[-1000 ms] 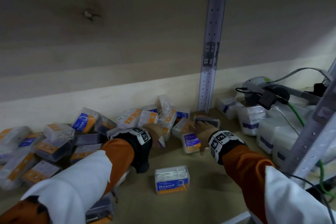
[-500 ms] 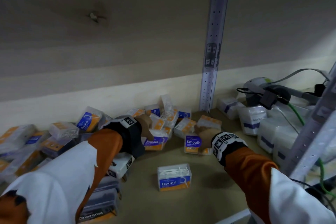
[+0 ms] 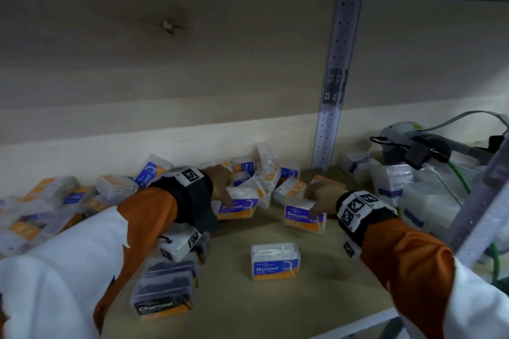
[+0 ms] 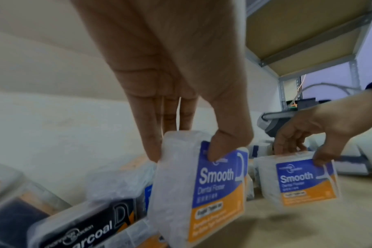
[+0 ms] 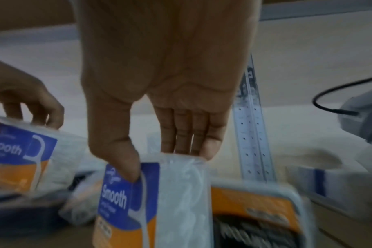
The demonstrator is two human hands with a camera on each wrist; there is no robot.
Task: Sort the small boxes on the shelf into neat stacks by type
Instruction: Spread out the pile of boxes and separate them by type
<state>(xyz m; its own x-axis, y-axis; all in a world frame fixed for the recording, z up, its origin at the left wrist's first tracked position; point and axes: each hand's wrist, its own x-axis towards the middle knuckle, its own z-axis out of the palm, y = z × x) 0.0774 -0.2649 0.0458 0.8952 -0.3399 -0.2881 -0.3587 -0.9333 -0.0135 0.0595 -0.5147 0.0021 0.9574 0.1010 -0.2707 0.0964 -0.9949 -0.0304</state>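
Head view: a wooden shelf (image 3: 275,305) w/ pale back board, a metal upright (image 3: 332,107) at the rear and a heap of small boxes (image 3: 115,187) along the back-left. Left hand (image 3: 220,181) grips one Smooth box (image 3: 238,205) from above at the heap's edge; right hand (image 3: 321,198) grips a second Smooth box (image 3: 304,216) the same way, just right of it. Both labels face the camera, long axes running left-right, roughly parallel and near each other, so I'd judge the pair ready to be joined into one stack. A Round box (image 3: 275,261) stands alone nearer the front; a Charcoal box (image 3: 164,292) lies front-left, partly under the left sleeve.

Left wrist: thumb on the label face, fingers (image 4: 153,147) behind, pinching the box top. Whether it's lifted or resting, can't tell.

Right wrist: blurry; thumb in front, fingers (image 5: 187,142) behind the top edge. Orange item behind it unreadable.
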